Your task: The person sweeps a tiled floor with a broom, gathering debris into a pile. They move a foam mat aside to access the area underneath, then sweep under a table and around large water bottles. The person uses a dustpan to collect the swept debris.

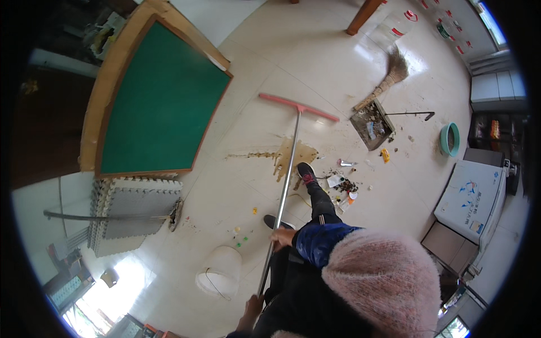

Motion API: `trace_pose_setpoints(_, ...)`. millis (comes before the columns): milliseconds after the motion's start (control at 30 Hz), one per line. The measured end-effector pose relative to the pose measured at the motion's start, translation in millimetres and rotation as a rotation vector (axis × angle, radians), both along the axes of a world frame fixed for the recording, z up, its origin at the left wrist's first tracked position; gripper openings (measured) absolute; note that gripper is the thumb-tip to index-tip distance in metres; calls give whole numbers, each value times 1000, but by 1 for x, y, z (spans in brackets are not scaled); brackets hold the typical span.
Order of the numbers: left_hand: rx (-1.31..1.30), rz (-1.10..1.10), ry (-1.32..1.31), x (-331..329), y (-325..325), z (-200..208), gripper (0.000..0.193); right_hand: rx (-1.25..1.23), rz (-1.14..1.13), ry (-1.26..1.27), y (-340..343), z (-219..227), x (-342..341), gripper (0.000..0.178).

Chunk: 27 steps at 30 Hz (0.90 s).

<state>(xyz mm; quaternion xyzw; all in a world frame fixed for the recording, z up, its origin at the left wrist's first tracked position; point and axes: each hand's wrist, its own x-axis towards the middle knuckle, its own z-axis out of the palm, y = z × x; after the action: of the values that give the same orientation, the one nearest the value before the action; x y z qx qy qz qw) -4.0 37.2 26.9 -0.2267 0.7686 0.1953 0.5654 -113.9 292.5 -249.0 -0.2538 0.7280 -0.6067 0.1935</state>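
Observation:
A floor squeegee with a pink blade and a long metal pole slants across the middle of the view. My right hand, below a dark blue sleeve, is closed round the pole partway down. Nearer the lower edge, my left hand grips the pole's near end. The blade lies on the pale tiles beyond a brown wet puddle. My dark shoe stands at the puddle's right edge. A pink knit hat covers part of the lower right.
A dustpan full of litter lies right of the blade, beside a straw broom. Scattered rubbish lies by my foot. A white bucket, green board, teal basin and foam mats stand around.

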Motion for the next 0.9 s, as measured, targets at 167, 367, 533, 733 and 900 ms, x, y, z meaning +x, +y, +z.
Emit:
trace_pose_setpoints(167,-286,-141,-45,63,-61,53,49,-773,-554,-1806,-78,1,51,13)
trace_pose_setpoints(367,-296,-208,-50,35,-22,42,49,258,-717,-1590,-70,6,11,14)
trace_pose_setpoints(533,-85,-240,192,-63,71,-14,44,-212,-1061,-1589,60,-8,-100,16)
trace_pose_setpoints(733,205,107,143,-201,222,-83,36,-204,-1329,-945,268,-4,-304,9)
trace_pose_setpoints(900,476,21,528,-290,348,-133,34,-328,-1375,-975,350,12,-389,21)
